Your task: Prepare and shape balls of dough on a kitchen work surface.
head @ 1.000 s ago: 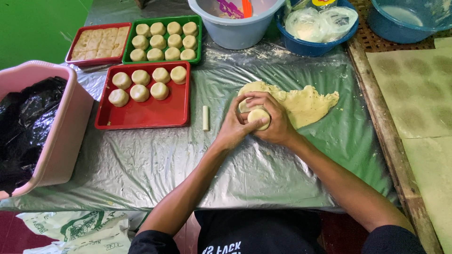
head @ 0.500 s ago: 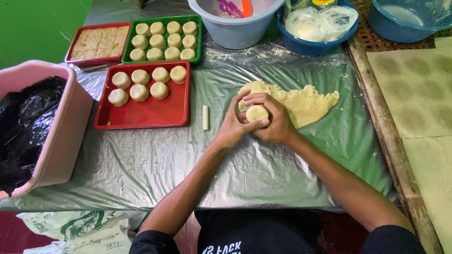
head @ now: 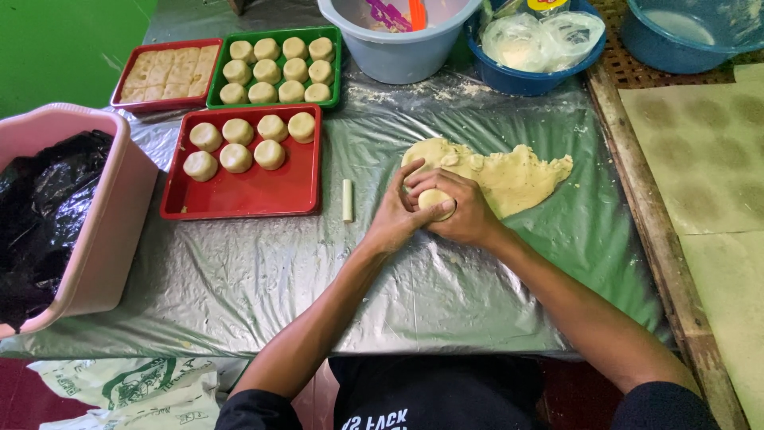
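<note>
Head view, looking down: we see both hands meet over a table covered in clear plastic sheet (head: 239,295). Left hand (head: 395,216) and right hand (head: 469,213) are cupped together around a small round dough piece (head: 435,199) — fingers curled close, the pale top of the piece showing between them. Whether the piece rests on the sheet or is lifted off it, we cannot tell.

Just behind the hands, touching them, lies a flattened dough slab (head: 509,171), ragged at the edges, spread toward the right.

Left of the hands: a short pale stick (head: 347,200) lying on the sheet, then a red tray (head: 247,191) with seven formed rounds in its upper half. Behind it a green tray (head: 274,102) full of the same rounds, and beside that a smaller red tray (head: 163,76) of square-cut pieces.

Far edge — a grey bucket (head: 398,56), a blue bowl (head: 525,80) holding clear bags, another blue basin (head: 684,36). At the left edge, a pink bin (head: 103,231) lined with black plastic.
</note>
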